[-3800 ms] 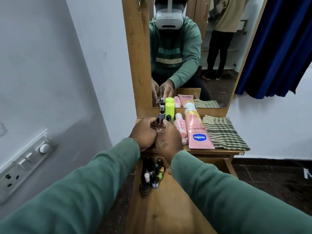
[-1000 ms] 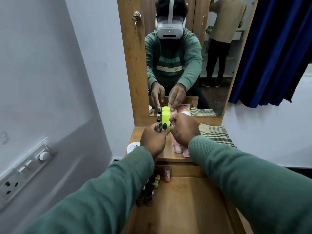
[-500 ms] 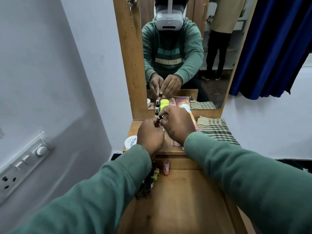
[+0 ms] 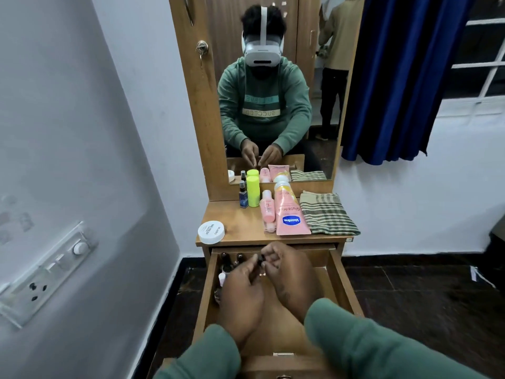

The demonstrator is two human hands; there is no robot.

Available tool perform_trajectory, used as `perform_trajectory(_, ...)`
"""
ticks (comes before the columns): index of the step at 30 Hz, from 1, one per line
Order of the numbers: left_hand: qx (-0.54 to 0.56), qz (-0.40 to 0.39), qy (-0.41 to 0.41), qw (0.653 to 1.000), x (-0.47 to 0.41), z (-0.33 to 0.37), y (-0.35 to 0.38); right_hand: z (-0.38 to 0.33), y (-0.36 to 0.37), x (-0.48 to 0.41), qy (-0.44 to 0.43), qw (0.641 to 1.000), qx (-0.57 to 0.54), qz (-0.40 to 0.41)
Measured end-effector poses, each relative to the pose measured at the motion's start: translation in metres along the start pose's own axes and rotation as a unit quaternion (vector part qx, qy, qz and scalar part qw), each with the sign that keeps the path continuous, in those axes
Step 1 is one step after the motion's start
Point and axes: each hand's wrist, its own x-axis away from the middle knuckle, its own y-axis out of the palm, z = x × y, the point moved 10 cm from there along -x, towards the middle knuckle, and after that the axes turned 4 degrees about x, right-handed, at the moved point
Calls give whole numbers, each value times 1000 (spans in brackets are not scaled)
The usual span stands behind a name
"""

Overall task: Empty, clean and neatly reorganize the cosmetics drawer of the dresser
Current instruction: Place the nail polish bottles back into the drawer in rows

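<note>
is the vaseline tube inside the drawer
No, the Vaseline tube lies on the dresser top, above the open drawer.

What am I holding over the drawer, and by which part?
A small dark-capped bottle, pinched at its cap by the right hand; the left hand grips its body, mostly hidden.

The wooden drawer [image 4: 338, 280] stands pulled open at lower centre, with small dark-capped bottles [image 4: 232, 259] upright along its left wall. The left hand [image 4: 240, 294] and right hand [image 4: 289, 274] pinch one tiny bottle [image 4: 261, 259] above it (blurred). On the table [image 4: 235, 220] a blue spray bottle [image 4: 243, 196] and a neon-yellow bottle [image 4: 253, 191] stand upright, a white jar [image 4: 211, 231] sits at the left edge, and a pink bottle [image 4: 267, 210] and a Vaseline tube [image 4: 289, 214] lie flat.
</note>
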Motion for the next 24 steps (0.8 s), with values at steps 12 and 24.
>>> perform_trajectory(12,-33,-50,-93,994,-11,-51,23,47,35,-7,58,998,-26,-9)
perform_trajectory(24,47,-96,-135,985,-2,-48,35,47,50,-7,37,998,-9,-43)
